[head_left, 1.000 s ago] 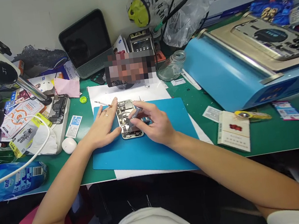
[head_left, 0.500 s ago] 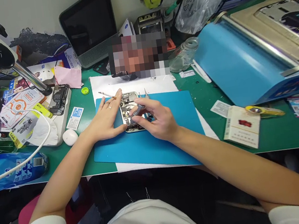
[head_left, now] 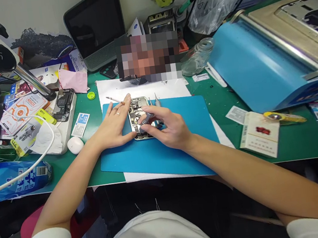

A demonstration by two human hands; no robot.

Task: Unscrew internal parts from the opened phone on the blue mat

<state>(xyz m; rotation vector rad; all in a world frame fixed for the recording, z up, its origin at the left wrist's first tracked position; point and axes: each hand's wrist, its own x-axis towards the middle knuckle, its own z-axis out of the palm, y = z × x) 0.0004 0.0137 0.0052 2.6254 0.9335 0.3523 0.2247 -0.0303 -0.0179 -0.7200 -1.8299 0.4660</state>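
Phone (head_left: 139, 103), internals exposed, lies on the blue mat (head_left: 164, 157) on the green table (head_left: 303, 147). Your left hand (head_left: 113, 128) is spread wide, forefinger and thumb along the phone's left edge, gripping nothing visible. Your right hand (head_left: 169, 127) pinches a grey tool (head_left: 148, 117) between thumb and fingers, tilted over the phone.

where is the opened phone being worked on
In the head view, the opened phone lies just left of centre, towards the far edge of the blue mat, between the left hand and the right hand.
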